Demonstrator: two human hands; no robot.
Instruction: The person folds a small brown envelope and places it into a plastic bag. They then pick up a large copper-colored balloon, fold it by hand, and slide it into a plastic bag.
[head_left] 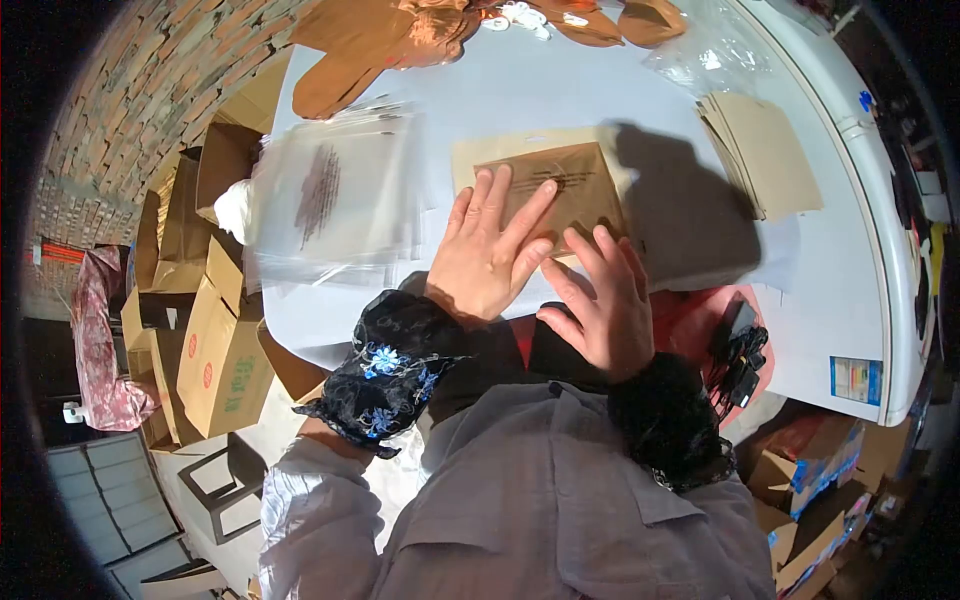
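A flat brown item in a clear plastic bag [585, 190] lies on a cream card sheet [465, 160] near the middle of the white table. My left hand [485, 245] rests palm down on the left part of the bag, its fingers spread. Beside it, my right hand [605, 305] is at the bag's near edge with fingers apart; its fingertips look close to or touching the bag. Neither hand grips anything. Dark print shows faintly on the bag between the hands.
Clear plastic bags [340, 200] are stacked on the left. Brown cut pieces [430, 40] lie at the far edge, and cream cards [765, 150] at the right. Black cables [738, 355] sit on a red surface by the near edge. Cardboard boxes [225, 345] stand left of the table.
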